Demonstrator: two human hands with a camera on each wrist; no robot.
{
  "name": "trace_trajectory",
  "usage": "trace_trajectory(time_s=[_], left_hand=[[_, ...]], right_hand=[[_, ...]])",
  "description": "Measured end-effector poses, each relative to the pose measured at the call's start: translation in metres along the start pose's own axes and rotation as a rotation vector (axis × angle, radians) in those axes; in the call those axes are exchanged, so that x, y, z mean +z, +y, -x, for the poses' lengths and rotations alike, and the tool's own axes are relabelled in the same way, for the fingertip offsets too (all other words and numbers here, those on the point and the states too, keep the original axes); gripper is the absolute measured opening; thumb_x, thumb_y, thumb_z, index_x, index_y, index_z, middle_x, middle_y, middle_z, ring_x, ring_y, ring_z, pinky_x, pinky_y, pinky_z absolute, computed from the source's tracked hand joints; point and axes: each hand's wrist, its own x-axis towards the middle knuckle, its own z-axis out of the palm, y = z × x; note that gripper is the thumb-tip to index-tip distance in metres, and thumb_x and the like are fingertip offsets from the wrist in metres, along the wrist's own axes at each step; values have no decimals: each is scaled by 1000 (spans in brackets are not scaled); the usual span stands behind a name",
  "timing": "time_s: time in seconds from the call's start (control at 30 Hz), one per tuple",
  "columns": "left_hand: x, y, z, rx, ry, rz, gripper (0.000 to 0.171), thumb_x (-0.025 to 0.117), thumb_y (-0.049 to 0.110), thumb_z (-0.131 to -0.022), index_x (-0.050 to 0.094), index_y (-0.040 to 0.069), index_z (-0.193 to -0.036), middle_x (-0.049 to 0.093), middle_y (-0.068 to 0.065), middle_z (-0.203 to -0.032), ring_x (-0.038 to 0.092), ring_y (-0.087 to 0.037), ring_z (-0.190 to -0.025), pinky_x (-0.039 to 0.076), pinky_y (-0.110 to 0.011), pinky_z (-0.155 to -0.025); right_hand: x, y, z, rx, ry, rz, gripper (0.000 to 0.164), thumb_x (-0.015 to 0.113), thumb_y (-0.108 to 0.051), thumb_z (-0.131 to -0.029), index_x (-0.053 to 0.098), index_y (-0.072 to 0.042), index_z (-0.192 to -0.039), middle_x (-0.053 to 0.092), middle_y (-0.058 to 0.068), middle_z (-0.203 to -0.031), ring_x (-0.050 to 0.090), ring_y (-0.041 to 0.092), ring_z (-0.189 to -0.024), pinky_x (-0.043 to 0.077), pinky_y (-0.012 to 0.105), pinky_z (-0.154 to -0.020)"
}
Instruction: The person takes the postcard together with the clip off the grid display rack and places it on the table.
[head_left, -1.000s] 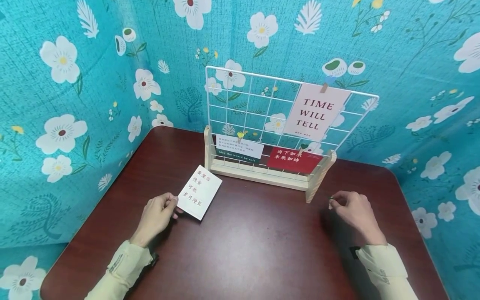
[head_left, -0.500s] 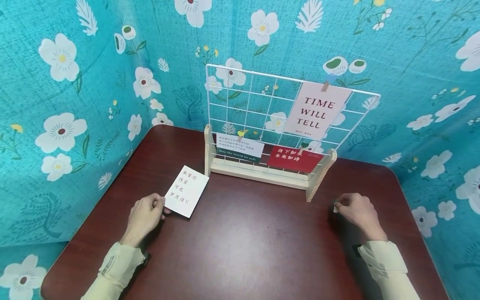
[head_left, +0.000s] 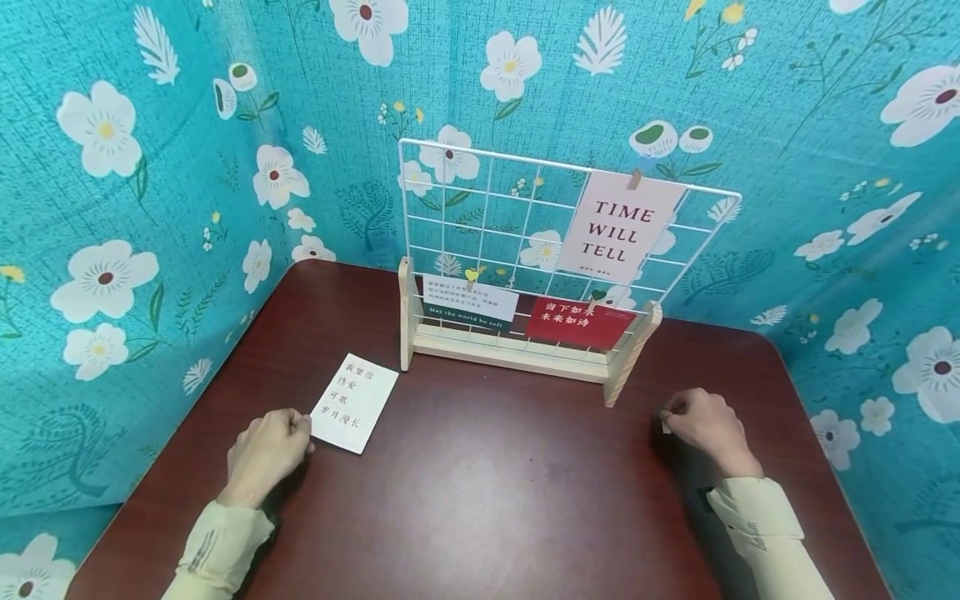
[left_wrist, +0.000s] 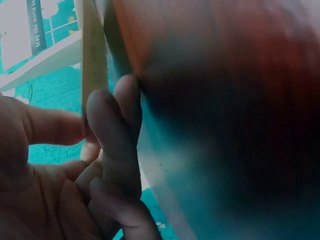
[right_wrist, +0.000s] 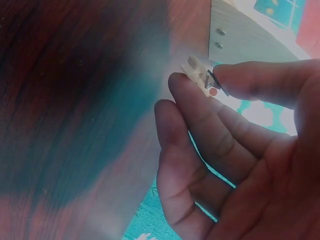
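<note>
Rack [head_left: 510, 360] unmoved, 3 cards [head_left: 576, 323] clipped on. Left hand [head_left: 267, 454], pinching white card [head_left: 355, 405] by edge, has drawn it leftward, farther from rack; card thus unclipped. Right hand [head_left: 705, 427] pinches clip [right_wrist: 198, 74] near rack's right end. Counter [head_left: 480, 500] glossy red-brown; rack wire grid, wooden base; card flat, rectangular, contact with counter unclear; clip small, pale.

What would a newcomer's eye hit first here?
Likely the floral curtain behind the table, then the white grid on it, TIME WILL TELL card at upper right. Nearer, the left hand pinches a white card at left; the right hand, a small clip at right.
</note>
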Motion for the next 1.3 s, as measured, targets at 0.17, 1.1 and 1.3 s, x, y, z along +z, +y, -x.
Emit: trace_trajectory(time_s=[0.17, 1.1, 1.3], left_hand=[[2, 0, 2, 9, 1, -58, 37, 46, 31, -101, 56, 18, -67, 56, -1, -67, 54, -25, -70, 37, -39, -54], [-12, 41, -2, 235, 243, -77, 32, 64, 28, -97, 61, 14, -68, 54, -3, -59, 50, -23, -56, 34, -33, -45], [-13, 94, -12, 431, 381, 25, 20, 72, 29, -95, 75, 11, -90, 68, -3, -67, 58, -19, -57, 43, -34, -51]], right_hand=[[0, 2, 0, 21, -14, 1, 25, 70, -23, -90, 75, 0, -99, 74, 13, -84, 61, 24, -71, 49, 41, -61], [-4, -3, 0, 56, -56, 19, 32, 80, -32, -86, 79, -2, -97, 76, 13, -84, 62, 25, -72, 50, 41, -58], [-30, -23, 6, -24, 73, -73, 46, 81, -38, -88, 76, 0, -113, 77, 23, -103, 68, 30, -83, 58, 45, -64]])
